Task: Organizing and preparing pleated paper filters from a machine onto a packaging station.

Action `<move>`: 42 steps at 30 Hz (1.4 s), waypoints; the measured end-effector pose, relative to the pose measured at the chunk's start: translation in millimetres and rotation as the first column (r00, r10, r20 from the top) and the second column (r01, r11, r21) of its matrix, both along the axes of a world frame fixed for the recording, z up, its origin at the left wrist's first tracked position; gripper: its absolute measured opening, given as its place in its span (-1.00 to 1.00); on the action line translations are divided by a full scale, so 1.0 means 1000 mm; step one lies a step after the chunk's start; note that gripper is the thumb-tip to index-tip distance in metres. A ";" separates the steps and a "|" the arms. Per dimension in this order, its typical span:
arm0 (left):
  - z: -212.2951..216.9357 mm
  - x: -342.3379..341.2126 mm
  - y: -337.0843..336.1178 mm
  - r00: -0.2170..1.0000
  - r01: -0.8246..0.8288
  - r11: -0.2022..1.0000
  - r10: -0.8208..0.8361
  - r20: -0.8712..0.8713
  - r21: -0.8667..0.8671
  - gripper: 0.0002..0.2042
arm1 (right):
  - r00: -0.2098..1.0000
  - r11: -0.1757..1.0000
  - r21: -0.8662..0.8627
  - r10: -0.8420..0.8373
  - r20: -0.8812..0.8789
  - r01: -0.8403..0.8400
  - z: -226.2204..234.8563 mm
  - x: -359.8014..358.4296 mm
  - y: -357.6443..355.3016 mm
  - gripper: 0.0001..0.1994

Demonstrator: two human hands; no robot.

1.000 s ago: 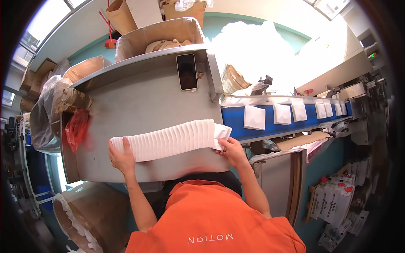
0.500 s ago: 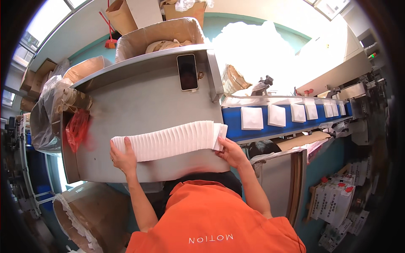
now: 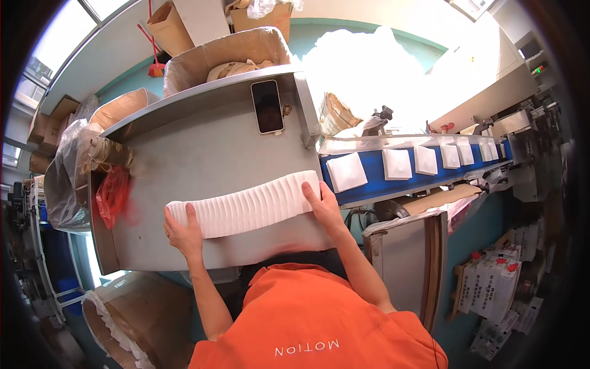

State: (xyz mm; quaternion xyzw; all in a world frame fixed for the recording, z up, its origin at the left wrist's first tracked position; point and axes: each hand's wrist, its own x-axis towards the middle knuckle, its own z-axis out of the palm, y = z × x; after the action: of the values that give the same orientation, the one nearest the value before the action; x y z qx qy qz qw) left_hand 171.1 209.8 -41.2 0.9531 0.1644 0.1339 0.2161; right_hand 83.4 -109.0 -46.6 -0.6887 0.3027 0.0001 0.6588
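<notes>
A long row of white folded napkins (image 3: 252,206), packed face to face, lies across the near part of the grey metal tray table (image 3: 203,150). My left hand (image 3: 184,232) is closed round the row's left end, thumb on top. At the right end my right hand (image 3: 322,206) grips the same row, its thumb over the upper face and its other fingers mostly hidden. Just beyond my right hand runs a blue conveyor belt (image 3: 375,161) carrying several separate folded napkins; the nearest napkin (image 3: 346,172) lies at a slant by the table's edge.
A phone (image 3: 267,106) lies at the table's far right, beside a small brown trinket (image 3: 287,110). Red plastic (image 3: 112,195) and a brown roll (image 3: 110,152) sit along the left rim. Past the far rim stands a lined carton (image 3: 227,55). Another carton (image 3: 144,310) is below left.
My right hand has pressed the loose end napkins flush into the row. The belt's napkins have come closer to the table, the nearest now slanted. My left hand keeps its hold.
</notes>
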 end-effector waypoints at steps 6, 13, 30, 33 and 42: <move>0.000 0.001 0.001 1.000 0.007 1.000 -0.007 0.020 0.001 -0.29 | 0.990 0.690 0.713 -0.130 -0.050 0.126 -0.009 -0.012 -0.001 -0.64; 0.003 0.002 -0.005 1.000 -0.006 1.000 0.006 -0.011 0.000 -0.30 | 0.985 0.568 0.805 -0.090 -0.145 0.171 -0.019 -0.035 -0.021 -0.65; 0.002 0.000 -0.022 0.999 0.031 0.999 -0.033 -0.041 -0.044 -0.29 | 0.990 0.902 0.416 -0.136 0.023 0.115 -0.013 -0.008 0.003 -0.66; 0.000 -0.001 -0.016 1.000 0.019 0.999 -0.019 -0.016 -0.030 -0.29 | 0.991 0.585 0.800 -0.104 -0.088 0.133 -0.007 -0.020 -0.014 -0.69; 0.002 -0.005 -0.021 0.996 0.063 0.995 -0.058 0.068 -0.081 -0.23 | 0.962 0.798 0.577 -0.263 0.074 0.174 0.020 -0.009 -0.013 -0.62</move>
State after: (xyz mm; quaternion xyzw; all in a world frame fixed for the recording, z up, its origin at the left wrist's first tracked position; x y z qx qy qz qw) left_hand 166.5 188.5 -38.9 0.9429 0.1337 0.1513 0.2647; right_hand 74.1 -121.5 -27.0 -0.4212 0.3160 -0.0382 0.8493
